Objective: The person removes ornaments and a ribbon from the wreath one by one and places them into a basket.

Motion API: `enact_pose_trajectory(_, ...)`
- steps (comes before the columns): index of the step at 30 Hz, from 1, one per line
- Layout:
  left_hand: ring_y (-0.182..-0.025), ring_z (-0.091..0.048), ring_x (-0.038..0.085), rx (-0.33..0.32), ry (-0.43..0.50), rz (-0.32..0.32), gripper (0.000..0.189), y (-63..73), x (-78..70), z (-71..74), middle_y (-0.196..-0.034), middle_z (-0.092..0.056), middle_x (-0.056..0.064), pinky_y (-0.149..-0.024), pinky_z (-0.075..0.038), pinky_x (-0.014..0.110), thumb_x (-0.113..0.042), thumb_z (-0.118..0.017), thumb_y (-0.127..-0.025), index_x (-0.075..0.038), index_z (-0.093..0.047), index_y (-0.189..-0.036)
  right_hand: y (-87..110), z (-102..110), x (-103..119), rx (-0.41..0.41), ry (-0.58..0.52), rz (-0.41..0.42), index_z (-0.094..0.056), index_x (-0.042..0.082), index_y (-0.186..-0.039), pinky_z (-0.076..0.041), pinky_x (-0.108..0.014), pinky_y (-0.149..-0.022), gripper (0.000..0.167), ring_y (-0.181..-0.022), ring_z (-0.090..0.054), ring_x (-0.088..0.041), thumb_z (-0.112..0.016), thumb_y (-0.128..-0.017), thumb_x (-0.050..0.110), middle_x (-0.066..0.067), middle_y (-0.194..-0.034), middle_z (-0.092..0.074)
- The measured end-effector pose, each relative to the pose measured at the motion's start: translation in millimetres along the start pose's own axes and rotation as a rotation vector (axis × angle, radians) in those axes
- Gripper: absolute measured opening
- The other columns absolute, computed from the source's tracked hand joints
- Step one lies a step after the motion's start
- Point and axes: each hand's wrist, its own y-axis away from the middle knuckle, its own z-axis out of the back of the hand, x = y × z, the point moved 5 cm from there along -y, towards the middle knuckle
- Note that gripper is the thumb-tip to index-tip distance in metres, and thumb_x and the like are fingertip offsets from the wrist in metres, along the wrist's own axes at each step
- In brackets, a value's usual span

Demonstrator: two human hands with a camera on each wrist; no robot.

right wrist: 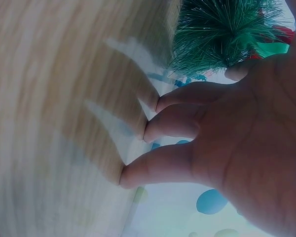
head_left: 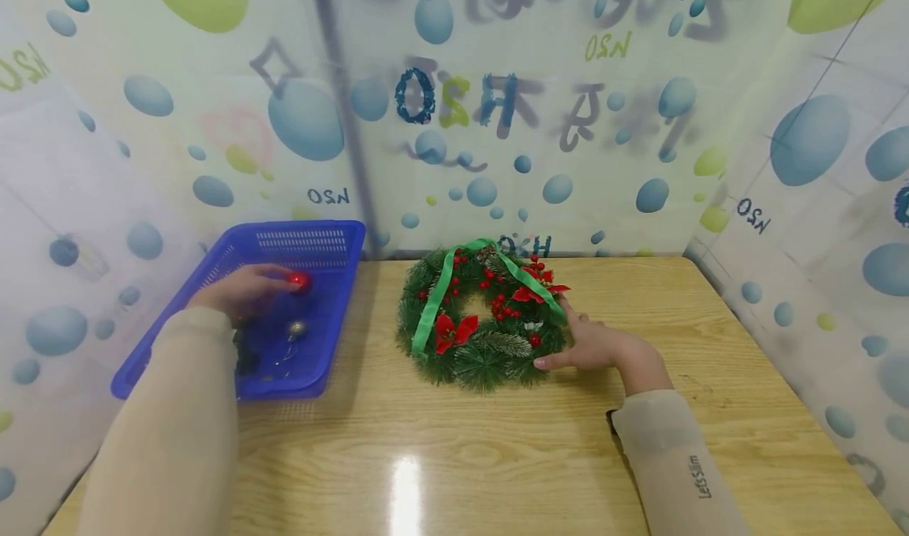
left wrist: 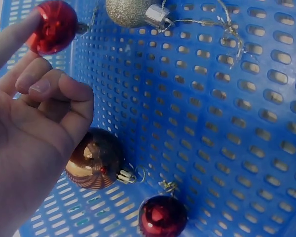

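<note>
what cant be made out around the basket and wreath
Head view: part of the near side of the blue basket, hidden behind the left sleeve.
Left wrist view: part of the red ball, covered by the left hand.
Left wrist view: gold glitter ball, top cut off by the upper edge.
Right wrist view: most of the wreath, beyond the top edge or behind the right hand.

The left basket is blue, its bright red ball glossy, its gold ball glittery. The wreath is green with red flowers; its ribbon, lighter green. The table is tan woodgrain; the far wall, pale with blue spots.
</note>
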Motion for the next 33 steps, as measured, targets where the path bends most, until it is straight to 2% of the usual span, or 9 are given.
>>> enact_pose_trajectory(7,-0.145,-0.046,0.043,0.005,0.021,-0.020,0.071,-0.6,0.0,-6.1,-0.162,-0.044,0.023,-0.122,-0.041,0.060,-0.043,-0.067,-0.105,-0.003,-0.045,-0.159,0.3,0.2,0.6,-0.004,-0.001,0.005,0.022,0.012,-0.168,-0.017,-0.084,-0.119,0.143,-0.154,-0.003,-0.070,-0.073,-0.084,0.078,-0.042,-0.170,-0.001)
enact_pose_trajectory(10,-0.133,-0.055,0.039,-0.002,0.021,-0.022,0.070,-3.6,-0.3,-7.2,-0.154,-0.051,0.021,-0.113,-0.051,0.053,-0.043,-0.068,-0.104,-0.003,-0.046,-0.158,0.9,0.2,1.2,-0.005,-0.001,0.005,0.022,0.012,-0.168,-0.017,-0.083,-0.119,0.143,-0.154,-0.004,-0.070,-0.073,-0.084,0.078,-0.042,-0.170,-0.001)
enact_pose_trajectory(12,-0.114,-0.062,0.031,-0.001,0.026,-0.034,0.067,-5.1,-2.2,-7.7,-0.139,-0.061,0.016,-0.102,-0.056,0.044,-0.041,-0.068,-0.105,-0.003,-0.048,-0.156,0.9,0.0,1.7,-0.004,-0.002,0.005,0.022,0.012,-0.168,-0.017,-0.083,-0.119,0.142,-0.154,-0.005,-0.070,-0.073,-0.085,0.078,-0.041,-0.171,-0.001)
enact_pose_trajectory(15,-0.082,-0.058,0.019,-0.003,0.037,-0.042,0.064,-7.4,-4.3,-7.8,-0.104,-0.066,0.005,-0.080,-0.054,0.034,-0.037,-0.069,-0.105,-0.003,-0.049,-0.155,1.1,-0.3,2.0,-0.004,-0.002,0.004,0.022,0.013,-0.168,-0.017,-0.083,-0.119,0.142,-0.154,-0.005,-0.070,-0.073,-0.084,0.078,-0.041,-0.171,0.000)
enact_pose_trajectory(20,-0.064,-0.053,0.016,-0.002,-0.002,-0.066,0.067,-8.0,-13.2,-8.6,-0.077,-0.057,-0.001,-0.065,-0.051,0.034,-0.036,-0.066,-0.106,-0.003,-0.042,-0.159,1.3,-0.4,1.6,-0.005,0.003,0.000,0.022,0.014,-0.168,-0.018,-0.084,-0.118,0.143,-0.153,-0.006,-0.070,-0.073,-0.083,0.080,-0.042,-0.170,0.000)
enact_pose_trajectory(23,-0.070,-0.057,0.020,-0.029,-0.078,-0.090,0.065,-6.8,-25.8,-6.5,-0.084,-0.061,0.005,-0.070,-0.053,0.039,-0.041,-0.063,-0.107,-0.008,-0.043,-0.160,0.9,-0.7,1.0,-0.005,-0.001,0.000,0.023,0.014,-0.168,-0.018,-0.084,-0.118,0.143,-0.154,-0.006,-0.070,-0.073,-0.083,0.080,-0.042,-0.170,0.000)
enact_pose_trajectory(25,-0.078,-0.060,0.021,-0.044,-0.126,-0.118,0.064,-5.0,-37.8,-5.2,-0.099,-0.066,0.008,-0.076,-0.055,0.040,-0.045,-0.061,-0.108,-0.010,-0.046,-0.159,0.8,-0.6,0.5,-0.006,-0.007,0.000,0.023,0.015,-0.168,-0.018,-0.084,-0.118,0.143,-0.154,-0.005,-0.070,-0.073,-0.084,0.079,-0.042,-0.170,0.001)
enact_pose_trajectory(28,-0.075,-0.059,0.019,-0.048,-0.160,-0.173,0.062,-2.3,-58.4,-4.8,-0.102,-0.066,0.008,-0.074,-0.056,0.039,-0.046,-0.058,-0.109,-0.011,-0.047,-0.159,1.1,-0.1,0.4,-0.008,-0.009,-0.001,0.023,0.014,-0.168,-0.017,-0.084,-0.118,0.142,-0.154,-0.004,-0.070,-0.073,-0.084,0.078,-0.042,-0.170,0.001)
enact_pose_trajectory(33,-0.056,-0.047,0.015,-0.054,-0.172,-0.232,0.062,-1.3,-92.8,-10.0,-0.071,-0.053,-0.002,-0.059,-0.048,0.035,-0.047,-0.059,-0.108,-0.014,-0.047,-0.159,0.5,-0.4,0.3,-0.005,-0.006,-0.006,0.023,0.015,-0.168,-0.018,-0.084,-0.118,0.142,-0.154,-0.005,-0.070,-0.072,-0.084,0.079,-0.041,-0.171,0.001)
